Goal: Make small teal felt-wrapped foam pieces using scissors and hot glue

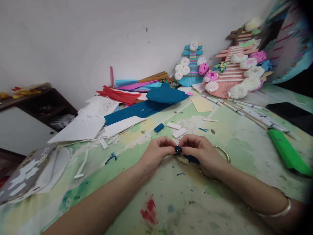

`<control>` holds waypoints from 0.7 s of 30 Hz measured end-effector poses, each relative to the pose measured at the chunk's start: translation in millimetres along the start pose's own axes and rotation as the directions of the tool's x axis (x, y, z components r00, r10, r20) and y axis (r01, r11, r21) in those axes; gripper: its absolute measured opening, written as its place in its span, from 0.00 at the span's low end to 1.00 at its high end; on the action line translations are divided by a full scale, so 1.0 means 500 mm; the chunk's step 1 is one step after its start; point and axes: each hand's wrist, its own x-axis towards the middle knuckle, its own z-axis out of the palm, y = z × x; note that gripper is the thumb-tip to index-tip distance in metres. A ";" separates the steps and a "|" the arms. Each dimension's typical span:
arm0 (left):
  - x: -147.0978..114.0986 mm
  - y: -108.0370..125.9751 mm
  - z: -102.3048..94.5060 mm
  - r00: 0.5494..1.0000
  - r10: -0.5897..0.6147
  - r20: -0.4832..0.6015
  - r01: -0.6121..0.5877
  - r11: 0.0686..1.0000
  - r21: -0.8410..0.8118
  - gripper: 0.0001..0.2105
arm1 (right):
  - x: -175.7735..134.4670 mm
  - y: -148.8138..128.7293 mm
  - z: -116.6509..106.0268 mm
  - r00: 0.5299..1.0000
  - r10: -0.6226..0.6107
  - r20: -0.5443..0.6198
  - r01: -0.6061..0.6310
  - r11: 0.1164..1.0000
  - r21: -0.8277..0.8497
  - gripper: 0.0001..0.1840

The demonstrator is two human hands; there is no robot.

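Observation:
My left hand (160,151) and my right hand (198,150) meet over the middle of the table. Fingertips of both pinch a small dark blue piece (178,150), which looks like cut foam or paper; most of it is covered. Under my right hand another dark blue bit (191,159) shows, and I cannot tell whether it is part of the same piece. Just beyond my fingers lie a small blue rolled or folded piece (159,127) and two white strips, the nearer (180,133) and the farther (173,126).
Blue sheets (137,111), white sheets (80,127) and red paper (119,95) are piled at the back left. Flower-decorated blue (192,70) and pink (232,75) lute-shaped crafts lean on the wall. To the right are thin sticks (254,114), a phone (292,115) and a green tool (287,150).

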 end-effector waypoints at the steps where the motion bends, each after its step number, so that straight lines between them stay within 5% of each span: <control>1: -0.001 0.000 0.003 1.000 0.011 -0.013 -0.011 1.000 0.015 0.04 | 0.000 0.001 0.002 1.000 -0.004 -0.012 0.004 1.000 0.003 0.04; 12: -0.017 0.001 0.031 0.976 0.155 -0.152 -0.147 0.987 0.067 0.02 | -0.004 0.002 0.016 0.994 -0.023 -0.110 0.019 0.999 -0.038 0.02; 21: -0.007 0.003 0.009 0.987 0.143 -0.073 -0.134 0.984 0.117 0.02 | -0.002 -0.001 -0.004 0.998 -0.040 -0.043 0.038 0.998 -0.048 0.01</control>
